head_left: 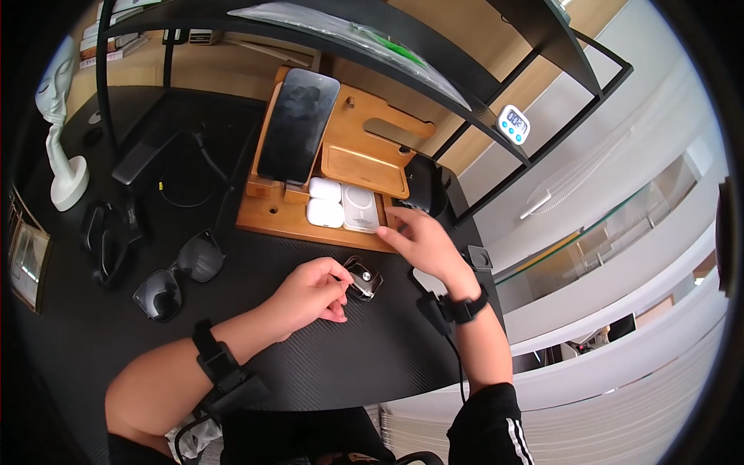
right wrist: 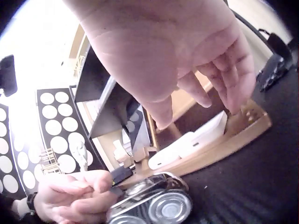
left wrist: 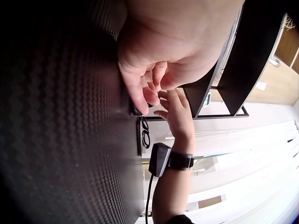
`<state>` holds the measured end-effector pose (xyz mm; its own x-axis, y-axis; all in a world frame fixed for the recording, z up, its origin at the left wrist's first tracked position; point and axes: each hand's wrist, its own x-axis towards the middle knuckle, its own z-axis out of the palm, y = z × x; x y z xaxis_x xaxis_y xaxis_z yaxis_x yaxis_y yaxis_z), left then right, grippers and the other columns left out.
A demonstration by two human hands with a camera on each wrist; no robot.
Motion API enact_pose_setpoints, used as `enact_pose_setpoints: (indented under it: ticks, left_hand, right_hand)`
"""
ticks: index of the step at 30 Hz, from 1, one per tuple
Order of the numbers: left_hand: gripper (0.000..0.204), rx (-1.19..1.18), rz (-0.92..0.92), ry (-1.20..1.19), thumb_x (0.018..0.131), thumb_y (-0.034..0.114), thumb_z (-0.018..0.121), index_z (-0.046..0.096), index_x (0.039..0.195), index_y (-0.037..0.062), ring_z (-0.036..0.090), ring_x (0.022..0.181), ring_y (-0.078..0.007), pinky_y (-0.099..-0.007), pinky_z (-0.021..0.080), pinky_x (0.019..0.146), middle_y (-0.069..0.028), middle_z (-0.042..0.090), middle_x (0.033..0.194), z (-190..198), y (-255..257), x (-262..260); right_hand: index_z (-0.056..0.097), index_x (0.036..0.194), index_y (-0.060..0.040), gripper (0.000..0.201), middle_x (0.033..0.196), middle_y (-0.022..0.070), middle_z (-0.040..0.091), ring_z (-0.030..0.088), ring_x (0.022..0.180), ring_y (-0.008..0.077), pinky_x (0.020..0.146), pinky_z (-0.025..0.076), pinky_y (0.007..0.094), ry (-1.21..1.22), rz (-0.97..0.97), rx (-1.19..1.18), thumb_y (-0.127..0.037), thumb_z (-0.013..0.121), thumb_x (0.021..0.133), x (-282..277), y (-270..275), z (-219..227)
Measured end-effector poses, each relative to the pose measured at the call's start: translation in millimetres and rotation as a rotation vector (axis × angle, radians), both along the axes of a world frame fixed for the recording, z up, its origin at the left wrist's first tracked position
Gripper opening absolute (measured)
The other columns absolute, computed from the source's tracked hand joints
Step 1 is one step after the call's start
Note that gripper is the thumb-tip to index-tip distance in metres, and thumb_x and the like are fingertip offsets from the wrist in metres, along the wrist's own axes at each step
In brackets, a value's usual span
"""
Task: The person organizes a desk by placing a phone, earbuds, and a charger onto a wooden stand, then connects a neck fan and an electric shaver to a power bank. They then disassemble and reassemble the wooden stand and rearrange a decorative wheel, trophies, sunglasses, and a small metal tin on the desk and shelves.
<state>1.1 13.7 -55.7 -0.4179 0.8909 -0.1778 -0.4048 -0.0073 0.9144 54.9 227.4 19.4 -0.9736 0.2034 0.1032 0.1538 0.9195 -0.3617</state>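
Note:
My left hand (head_left: 310, 293) is low over the black desk, its thumb and fingertips pinching the edge of a small silver-and-black object (head_left: 364, 280). Two round ridged metal discs show on that object (right wrist: 170, 207) in the right wrist view. My right hand (head_left: 425, 242) reaches over the right end of a wooden stand (head_left: 260, 215), fingers loosely bent and apart. Its thumb tip is right by a flat white charger with a ring mark (head_left: 359, 209). Left of the charger lie two white rounded cases (head_left: 325, 212), side by side in the stand's base.
A phone (head_left: 299, 128) leans upright on the stand. Sunglasses (head_left: 180, 276), a white face sculpture (head_left: 68, 182) and a picture frame (head_left: 29, 256) are at the left. A black shelf (head_left: 434, 89) overhangs the back, with a white timer (head_left: 513, 125) on its edge. A cable hangs from my right wrist.

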Motion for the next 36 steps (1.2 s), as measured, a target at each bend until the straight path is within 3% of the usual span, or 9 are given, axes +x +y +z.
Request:
enact_pose_setpoints:
  ticks: [5, 11, 13, 24, 30, 32, 33, 35, 36]
  left_hand:
    - [0.012, 0.028, 0.014, -0.043, 0.090, 0.006, 0.048, 0.052, 0.100, 0.0007, 0.056, 0.069, -0.0098, -0.0312, 0.057, 0.070, -0.0058, 0.053, 0.081, 1, -2, 0]
    - [0.012, 0.002, 0.007, -0.022, 0.090, 0.006, 0.048, 0.052, 0.101, 0.0015, 0.057, 0.069, -0.0113, -0.0353, 0.058, 0.071, -0.0061, 0.053, 0.081, 3, -2, 0]
    - [0.012, -0.008, 0.019, -0.010, 0.090, 0.005, 0.048, 0.052, 0.101, 0.0019, 0.056, 0.069, -0.0114, -0.0352, 0.057, 0.071, -0.0056, 0.053, 0.081, 6, -3, 1]
    - [0.012, -0.044, 0.034, -0.001, 0.090, 0.006, 0.048, 0.053, 0.100, 0.0032, 0.056, 0.069, -0.0106, -0.0352, 0.057, 0.070, -0.0044, 0.054, 0.081, 11, -4, 2]
    - [0.012, -0.020, 0.030, -0.006, 0.092, 0.011, 0.050, 0.052, 0.099, 0.0018, 0.056, 0.069, -0.0107, -0.0339, 0.057, 0.070, -0.0052, 0.053, 0.080, 9, -4, 1]
    - [0.016, -0.002, 0.033, -0.016, 0.093, 0.019, 0.052, 0.052, 0.098, 0.0032, 0.056, 0.067, -0.0095, -0.0327, 0.057, 0.068, -0.0042, 0.053, 0.078, 9, -4, 2]
    - [0.016, 0.003, 0.043, -0.015, 0.093, 0.019, 0.052, 0.052, 0.098, 0.0032, 0.056, 0.067, -0.0095, -0.0327, 0.057, 0.068, -0.0042, 0.053, 0.078, 9, -4, 1]
    - [0.023, -0.006, 0.033, -0.001, 0.096, 0.026, 0.047, 0.052, 0.102, 0.0044, 0.057, 0.068, -0.0104, -0.0344, 0.057, 0.069, -0.0033, 0.053, 0.078, 8, -4, 1]
    - [0.031, 0.008, 0.021, 0.023, 0.096, 0.035, 0.046, 0.050, 0.104, 0.0048, 0.057, 0.068, -0.0108, -0.0347, 0.057, 0.069, -0.0040, 0.053, 0.078, 6, -5, 0]
  right_hand:
    - [0.063, 0.108, -0.0032, 0.040, 0.083, 0.0125, 0.061, 0.060, 0.071, 0.0208, 0.066, 0.049, 0.0320, 0.122, -0.206, 0.081, -0.034, 0.066, 0.082, 67, 17, 12]
    - [0.059, 0.116, -0.0067, 0.055, 0.094, 0.0147, 0.061, 0.062, 0.087, 0.0304, 0.076, 0.050, 0.0382, -0.033, -0.299, 0.293, -0.038, 0.072, 0.073, 116, 35, -6]
    - [0.058, 0.117, -0.0062, 0.059, 0.099, 0.0151, 0.060, 0.061, 0.087, 0.0273, 0.076, 0.050, 0.0355, -0.135, -0.256, 0.270, -0.037, 0.076, 0.070, 119, 31, -10]
    - [0.054, 0.121, -0.0068, 0.064, 0.100, 0.0173, 0.057, 0.061, 0.089, 0.0319, 0.077, 0.050, 0.0381, -0.095, -0.199, 0.146, -0.036, 0.076, 0.069, 114, 33, -24]
    - [0.053, 0.119, -0.0004, 0.062, 0.089, 0.0153, 0.060, 0.061, 0.076, 0.0280, 0.071, 0.050, 0.0347, -0.022, -0.203, 0.230, -0.035, 0.070, 0.071, 109, 27, -23]
    - [0.052, 0.118, 0.0015, 0.057, 0.083, 0.0127, 0.063, 0.063, 0.069, 0.0240, 0.065, 0.049, 0.0329, -0.136, -0.295, -0.066, -0.031, 0.069, 0.074, 105, 20, -7]
    - [0.052, 0.118, 0.0015, 0.057, 0.083, 0.0127, 0.063, 0.063, 0.069, 0.0240, 0.065, 0.049, 0.0329, -0.134, -0.285, -0.060, -0.031, 0.069, 0.074, 104, 19, -6]
    - [0.049, 0.119, 0.0010, 0.051, 0.075, 0.0072, 0.060, 0.059, 0.062, 0.0145, 0.059, 0.045, 0.0262, 0.009, -0.149, -0.525, -0.024, 0.067, 0.079, 99, 16, -5]
    - [0.047, 0.120, 0.0002, 0.047, 0.072, 0.0039, 0.056, 0.055, 0.061, 0.0084, 0.057, 0.042, 0.0225, 0.023, -0.083, -0.613, -0.018, 0.066, 0.081, 94, 3, 2]
